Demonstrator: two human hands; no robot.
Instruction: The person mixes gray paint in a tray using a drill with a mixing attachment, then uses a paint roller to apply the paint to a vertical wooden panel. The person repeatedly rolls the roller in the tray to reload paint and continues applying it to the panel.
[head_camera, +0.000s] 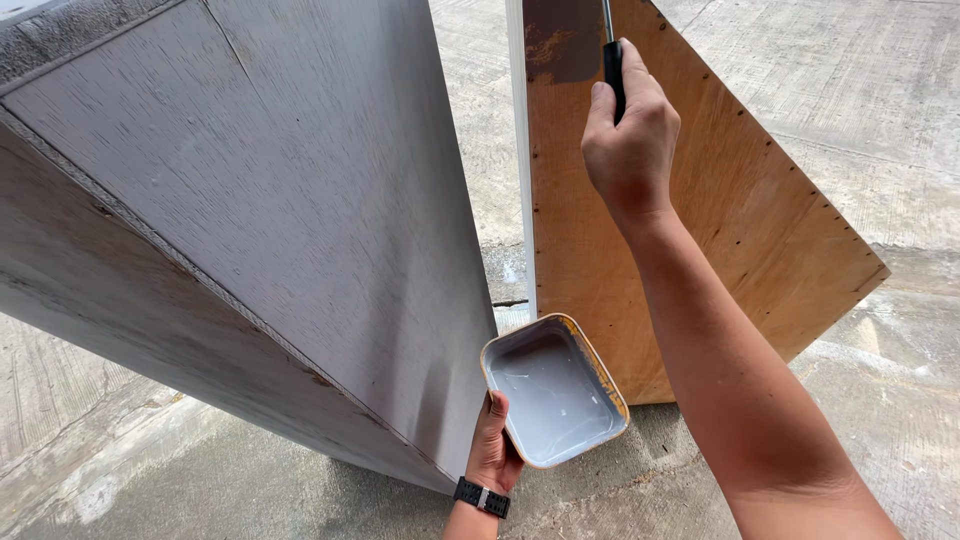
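My left hand (492, 450) grips the near edge of a small rectangular tray (553, 388) that holds pale grey paint. A black watch sits on that wrist. My right hand (630, 140) is raised and closed around the black handle of a paint tool (612, 62), whose metal shaft runs up out of view; its head is hidden. The tool is in front of a bare plywood panel (740, 230) that carries a patch of grey paint (562, 40) near its top left corner. A large cabinet (270, 200), painted grey, stands to the left of the tray.
The plywood panel has a white edge strip (522, 150) on its left side and rows of small nail holes along its edges. Concrete floor (880, 110) lies all around, with pale paint stains near the panel's foot and at the lower left.
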